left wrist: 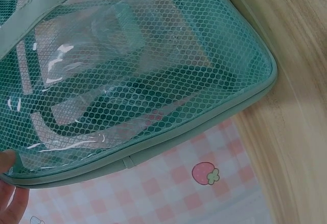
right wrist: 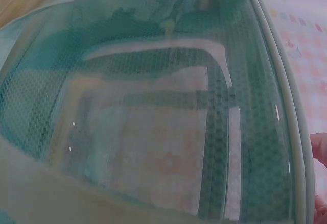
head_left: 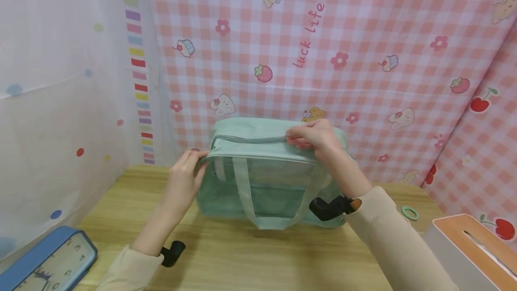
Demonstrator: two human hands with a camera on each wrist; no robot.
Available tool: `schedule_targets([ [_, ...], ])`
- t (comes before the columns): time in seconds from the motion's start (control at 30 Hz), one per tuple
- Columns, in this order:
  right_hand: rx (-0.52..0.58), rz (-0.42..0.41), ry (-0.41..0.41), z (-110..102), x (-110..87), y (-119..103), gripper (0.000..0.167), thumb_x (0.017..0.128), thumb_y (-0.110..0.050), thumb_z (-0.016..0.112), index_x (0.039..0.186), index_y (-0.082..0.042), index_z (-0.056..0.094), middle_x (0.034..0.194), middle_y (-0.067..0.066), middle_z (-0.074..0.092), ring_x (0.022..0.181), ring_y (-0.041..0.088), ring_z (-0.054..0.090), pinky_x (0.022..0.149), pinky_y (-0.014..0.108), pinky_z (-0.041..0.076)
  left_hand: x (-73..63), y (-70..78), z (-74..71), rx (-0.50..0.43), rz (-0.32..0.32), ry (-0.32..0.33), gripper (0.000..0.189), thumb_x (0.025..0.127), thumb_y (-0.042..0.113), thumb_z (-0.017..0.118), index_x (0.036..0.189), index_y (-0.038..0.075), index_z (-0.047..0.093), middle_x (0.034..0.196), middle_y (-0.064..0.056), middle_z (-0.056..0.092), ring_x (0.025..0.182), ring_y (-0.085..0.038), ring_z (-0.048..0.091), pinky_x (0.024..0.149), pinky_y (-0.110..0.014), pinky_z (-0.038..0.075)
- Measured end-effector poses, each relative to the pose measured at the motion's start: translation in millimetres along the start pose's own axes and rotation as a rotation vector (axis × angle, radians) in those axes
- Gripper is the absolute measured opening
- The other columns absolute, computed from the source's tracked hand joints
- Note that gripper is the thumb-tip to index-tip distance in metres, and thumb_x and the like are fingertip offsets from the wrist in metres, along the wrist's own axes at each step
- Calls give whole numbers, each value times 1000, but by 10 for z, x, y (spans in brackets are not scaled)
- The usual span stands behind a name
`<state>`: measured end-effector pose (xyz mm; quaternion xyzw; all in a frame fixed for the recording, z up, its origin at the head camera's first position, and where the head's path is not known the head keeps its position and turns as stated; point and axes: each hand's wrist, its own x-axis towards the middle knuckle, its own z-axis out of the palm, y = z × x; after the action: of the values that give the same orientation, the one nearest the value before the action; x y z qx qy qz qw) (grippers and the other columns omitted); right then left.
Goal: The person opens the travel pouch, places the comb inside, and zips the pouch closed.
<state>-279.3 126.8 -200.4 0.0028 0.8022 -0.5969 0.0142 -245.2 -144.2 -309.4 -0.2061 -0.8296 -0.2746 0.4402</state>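
Observation:
A mint-green bag [head_left: 278, 199] with a see-through front stands on the wooden table, its strap handle [head_left: 242, 183] hanging down the front. Along its top runs a grey zipper [head_left: 250, 140]. My left hand [head_left: 185, 175] pinches the upper left corner of the bag, thumb in front. On the top right, my right hand [head_left: 317, 137] pinches the zipper pull, which its fingers mostly hide. In the left wrist view, mesh covers the bag's side [left wrist: 153, 91], and fingertips [left wrist: 18, 203] hold its edge. The right wrist view shows the clear panel [right wrist: 153, 132] close up, with fingers [right wrist: 320, 147] past the rim.
A blue clock [head_left: 50, 262] lies tilted at the front left of the table [head_left: 242, 259]. To the right are a small green ring [head_left: 409, 213] and a tissue box [head_left: 448, 241] with an orange top. A pink checked cloth [head_left: 250, 35] hangs right behind the bag.

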Motion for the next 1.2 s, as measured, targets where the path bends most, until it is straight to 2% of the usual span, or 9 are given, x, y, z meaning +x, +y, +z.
schedule_targets([
  [0.47,-1,-3,-12,464,109,-110,25,80,-13,69,100,1,68,65,1,68,58,9,66,58,24,57,48,21,20,4,14,-1,23,75,-7,69,97,-5,63,87,-16,61,80,-28,62,70,-35,57],
  [0.73,37,-3,-13,694,162,-155,23,78,-9,70,98,2,68,85,15,71,58,11,66,58,24,58,30,-3,24,-3,14,7,23,75,-6,69,98,-4,63,86,-15,61,78,-27,62,66,-34,57],
  [0.97,38,-9,-31,944,191,-210,18,78,-10,70,93,1,69,80,14,71,57,10,64,54,21,56,13,-17,4,6,13,2,25,74,-6,69,98,-5,63,86,-15,61,77,-27,62,66,-33,57],
  [1.2,16,-36,-28,1162,189,-256,15,78,-11,71,88,0,70,87,16,71,62,14,66,54,22,56,-7,-7,-16,4,20,-6,25,74,-7,69,98,-5,62,86,-15,61,78,-27,62,67,-32,57],
])
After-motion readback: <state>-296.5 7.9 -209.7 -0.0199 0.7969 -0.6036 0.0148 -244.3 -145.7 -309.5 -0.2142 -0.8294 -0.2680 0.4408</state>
